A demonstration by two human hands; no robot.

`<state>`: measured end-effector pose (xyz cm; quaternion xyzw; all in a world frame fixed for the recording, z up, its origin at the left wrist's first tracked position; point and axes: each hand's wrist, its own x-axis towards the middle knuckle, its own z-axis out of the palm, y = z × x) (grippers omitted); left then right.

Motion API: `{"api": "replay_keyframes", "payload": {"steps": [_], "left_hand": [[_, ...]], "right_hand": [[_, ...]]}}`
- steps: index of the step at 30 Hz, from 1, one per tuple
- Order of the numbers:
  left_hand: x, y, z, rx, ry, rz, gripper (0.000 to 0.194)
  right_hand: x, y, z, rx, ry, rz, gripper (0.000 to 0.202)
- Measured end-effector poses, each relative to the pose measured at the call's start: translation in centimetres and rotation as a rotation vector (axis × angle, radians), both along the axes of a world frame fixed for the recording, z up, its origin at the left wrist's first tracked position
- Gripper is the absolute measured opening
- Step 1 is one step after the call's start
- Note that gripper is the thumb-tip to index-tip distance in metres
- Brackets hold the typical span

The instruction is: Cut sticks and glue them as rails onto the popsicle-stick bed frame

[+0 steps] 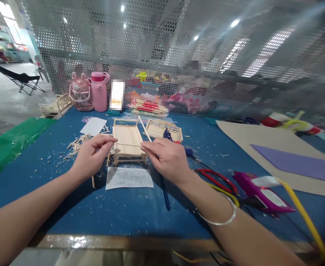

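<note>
A person's left hand [96,152] and right hand [169,159] pinch a thin stick [129,145] over a small slatted wooden frame [127,135], well back from the near edge [123,242] of a blue desk [82,220]. Open space lies between that edge and a paper sheet [129,179]. Wood scraps [80,143] litter the left, cables [228,181] the right; a perforated metal screen [151,37] stands behind.

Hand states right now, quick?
Left hand: closed, pinching one end of a thin stick.
Right hand: closed, pinching the same stick near its other end.
</note>
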<state>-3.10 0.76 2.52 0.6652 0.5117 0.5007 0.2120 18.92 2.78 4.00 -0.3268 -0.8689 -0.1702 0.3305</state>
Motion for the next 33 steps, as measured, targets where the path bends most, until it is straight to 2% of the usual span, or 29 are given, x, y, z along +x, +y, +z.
{"api": "replay_keyframes", "payload": {"steps": [10, 23, 27, 30, 33], "left_hand": [[0.0, 0.0, -0.4, -0.039, 0.086, -0.010, 0.029], [0.1, -0.1, -0.7, -0.009, 0.119, -0.006, 0.021], [0.0, 0.0, -0.7, 0.010, 0.137, -0.003, 0.020], [0.0, -0.1, -0.6, 0.006, 0.157, 0.008, 0.019], [0.0, -0.2, -0.5, 0.005, 0.172, 0.015, 0.019]], "right_hand": [[0.3, 0.0, -0.4, -0.124, 0.031, 0.018, 0.023], [0.1, 0.0, -0.6, -0.239, 0.053, -0.004, 0.025], [0.5, -0.1, -0.6, -0.343, 0.286, 0.046, 0.028], [1.2, 0.5, -0.5, -0.521, 0.564, 0.090, 0.031], [1.9, 1.4, -0.6, -0.750, 0.675, 0.146, 0.023]]}}
